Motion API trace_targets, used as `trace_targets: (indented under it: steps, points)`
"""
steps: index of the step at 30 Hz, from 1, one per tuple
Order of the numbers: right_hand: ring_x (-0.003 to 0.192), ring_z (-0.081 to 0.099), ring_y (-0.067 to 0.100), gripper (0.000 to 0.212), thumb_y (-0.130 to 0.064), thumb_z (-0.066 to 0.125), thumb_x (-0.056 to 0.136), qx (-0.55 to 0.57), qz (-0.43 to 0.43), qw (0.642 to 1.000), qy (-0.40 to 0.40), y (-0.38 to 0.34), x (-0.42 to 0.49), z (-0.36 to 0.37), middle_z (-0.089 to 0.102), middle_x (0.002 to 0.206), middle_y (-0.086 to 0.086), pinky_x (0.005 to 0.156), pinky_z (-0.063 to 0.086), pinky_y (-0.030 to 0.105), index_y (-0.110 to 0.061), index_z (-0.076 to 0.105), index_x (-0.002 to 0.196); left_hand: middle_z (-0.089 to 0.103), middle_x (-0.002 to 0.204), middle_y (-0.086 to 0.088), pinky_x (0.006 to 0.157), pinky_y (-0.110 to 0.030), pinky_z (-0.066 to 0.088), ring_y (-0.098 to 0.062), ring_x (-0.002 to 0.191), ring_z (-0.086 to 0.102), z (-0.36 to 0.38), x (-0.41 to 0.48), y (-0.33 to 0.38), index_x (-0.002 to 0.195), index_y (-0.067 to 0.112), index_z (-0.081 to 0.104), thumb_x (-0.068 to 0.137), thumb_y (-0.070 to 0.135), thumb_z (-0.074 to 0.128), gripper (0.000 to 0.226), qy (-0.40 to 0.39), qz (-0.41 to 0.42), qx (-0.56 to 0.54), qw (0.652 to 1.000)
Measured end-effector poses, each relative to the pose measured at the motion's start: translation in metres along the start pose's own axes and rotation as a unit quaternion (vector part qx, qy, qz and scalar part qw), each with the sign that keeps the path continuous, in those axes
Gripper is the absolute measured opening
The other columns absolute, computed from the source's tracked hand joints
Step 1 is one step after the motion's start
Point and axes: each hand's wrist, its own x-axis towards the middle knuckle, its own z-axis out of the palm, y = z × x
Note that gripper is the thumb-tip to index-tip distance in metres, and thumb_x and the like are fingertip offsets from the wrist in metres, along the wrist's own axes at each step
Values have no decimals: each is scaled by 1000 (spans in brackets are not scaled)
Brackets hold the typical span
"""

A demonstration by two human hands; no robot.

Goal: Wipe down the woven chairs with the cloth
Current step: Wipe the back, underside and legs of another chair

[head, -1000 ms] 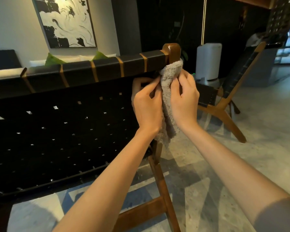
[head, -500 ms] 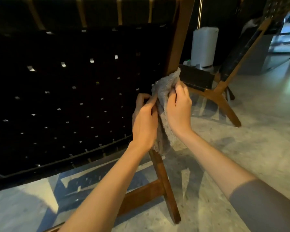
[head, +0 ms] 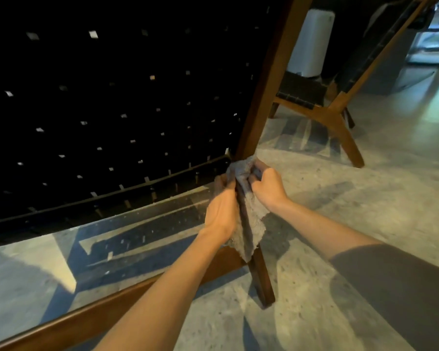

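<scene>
Downward is where everything has gone: a second ago the cloth (head: 254, 219) sat at the top of the wooden post (head: 269, 84), half a second ago midway, and it is now where the black webbing of the nearer woven chair (head: 112, 110) ends and the bare leg (head: 262, 282) begins, just off the middle of the view toward 5 o'clock

The left hand (head: 222, 211) closes on the post from its 9 o'clock side and the right hand (head: 268, 186) from its 3 o'clock side. Both have their fingers curled tight over the grey cloth, so the fabric is wrapped around the wood like a sleeve. That hold looks chosen to clean every face of the post in one pull instead of one side at a time. A loose tail of cloth hangs toward 6 o'clock, over the leg

As I read it, the step in hand is the frame stroke on this side, with only the short leg down to the floor (head: 352, 211) left. The joint with the webbing may snag the cloth, so the grip may need easing there. The low rail (head: 99, 315) toward 7 o'clock and the woven back itself look like the next surfaces

A second woven chair (head: 340, 115) stands well apart at 2 o'clock, untouched by either hand, with a white appliance (head: 312, 39) behind it at 1 o'clock
</scene>
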Motion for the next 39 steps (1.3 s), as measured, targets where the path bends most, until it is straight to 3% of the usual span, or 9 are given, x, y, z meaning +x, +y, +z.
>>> trace_targets:
  steps: [6,13,15,18,21,28,33,37,39]
  points:
    - [119,52,29,41,0,45,92,-107,40,993,9,37,-15,23,57,128,16,91,38,25,-4,51,133,62,110,-18,69,-26,34,-33,97,59,16,-17,-41,130,6,48,97,8,41,33,-126,-27,50,990]
    - [125,36,30,42,-3,47,91,-73,25,994,72,45,-11,49,50,133,11,106,32,35,-7,50,133,56,108,-12,74,-18,34,-24,93,53,16,-13,-69,114,9,59,93,2,46,25,55,-70,-74,993]
    - [116,42,28,25,-15,55,90,-15,45,997,66,47,-5,56,52,111,4,98,41,37,-14,54,115,50,102,-5,69,-8,31,-12,84,48,20,-6,-64,103,14,59,91,2,51,19,121,-88,-137,979]
    - [94,57,18,20,-33,64,86,26,35,997,58,54,0,62,55,91,-4,78,50,35,-21,51,96,63,102,-7,74,-16,38,-17,92,59,34,12,-61,102,11,64,91,8,55,15,123,-165,-167,964]
    - [78,58,7,21,-30,64,89,45,16,996,74,63,9,73,58,82,-7,61,44,9,-26,43,86,69,108,-3,81,-19,44,-16,101,62,47,25,-60,105,12,70,91,14,60,17,111,-235,-248,933]
    - [70,49,-12,26,-18,65,89,2,-3,995,99,77,21,87,50,83,-14,60,36,-2,-21,40,99,62,123,-3,85,-2,38,-5,110,53,68,22,-73,124,13,61,90,3,58,35,25,-198,-274,941]
    - [105,53,30,38,-32,55,94,-110,19,994,22,94,-6,80,52,113,17,86,47,43,-4,43,116,61,125,-3,81,3,32,-5,112,51,69,3,-86,127,16,59,89,9,62,38,-52,-155,-219,962]
    - [111,49,33,43,-37,50,95,-183,33,983,-7,110,-48,74,51,117,19,84,41,37,-1,42,118,54,134,-1,96,-20,39,-16,123,50,61,-8,-89,133,21,53,91,18,61,42,-207,-189,-189,941]
    - [113,47,33,39,-37,45,97,-184,57,981,-31,123,-67,70,52,119,19,87,39,39,-3,42,116,51,139,0,99,-16,33,-15,128,45,57,-12,-85,135,17,51,91,15,60,45,-247,-168,-167,940]
